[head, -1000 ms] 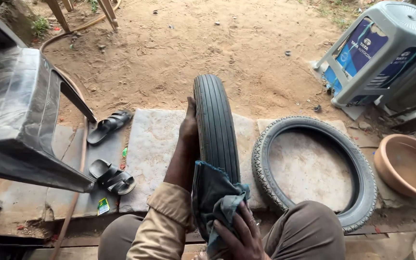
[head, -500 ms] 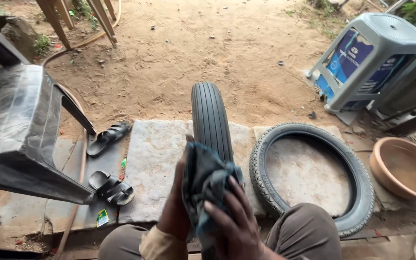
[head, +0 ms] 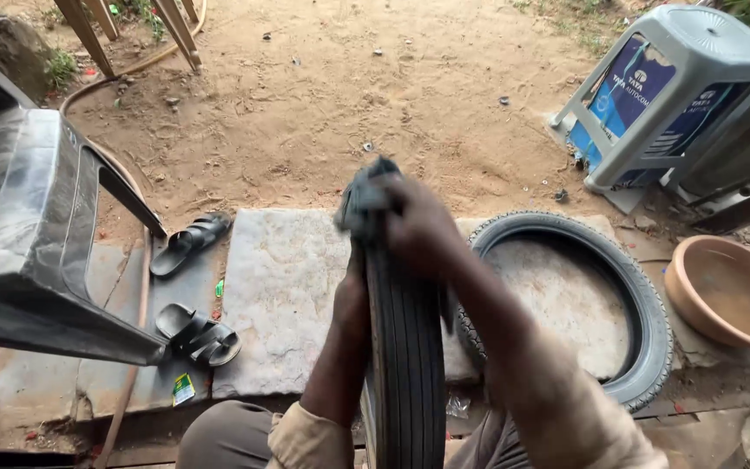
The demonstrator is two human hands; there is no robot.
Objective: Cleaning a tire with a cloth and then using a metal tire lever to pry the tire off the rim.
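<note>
R hand (head: 423,230) presses a dark cloth (head: 362,195) on top of the upright tyre (head: 405,347), fingers closed on it. L hand (head: 353,295) steadies the tyre's side; grip not visible. Wiping looks midway, lower tread not reached. Second tyre (head: 648,321) lies flat nearby.

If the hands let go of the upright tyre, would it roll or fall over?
The upright tyre is narrow, so it would probably tip sideways. Its round tread could roll on the stone slab. The left hand seems to steady it.
</note>
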